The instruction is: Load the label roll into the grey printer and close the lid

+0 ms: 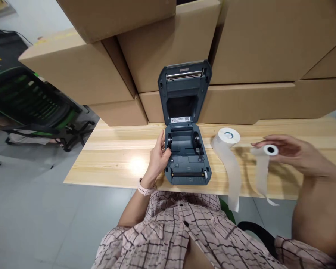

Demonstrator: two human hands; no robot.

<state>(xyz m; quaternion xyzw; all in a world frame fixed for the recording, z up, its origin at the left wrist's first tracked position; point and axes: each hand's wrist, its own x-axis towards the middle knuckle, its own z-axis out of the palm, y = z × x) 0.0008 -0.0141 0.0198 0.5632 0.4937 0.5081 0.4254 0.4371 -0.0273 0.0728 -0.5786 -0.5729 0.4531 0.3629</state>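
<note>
A dark grey label printer stands on the wooden table with its lid swung up and its roll bay empty. My left hand rests against the printer's left side, fingers curled round its edge. My right hand holds a small white paper roll above the table to the right, its loose strip hanging down over the front edge. A bigger white paper roll stands on the table between the printer and my right hand, with a long strip trailing toward me.
Large cardboard boxes are stacked along the back of the table, right behind the printer's lid. A green and black office chair stands on the grey floor at the left. Another chair's black edge shows below the table.
</note>
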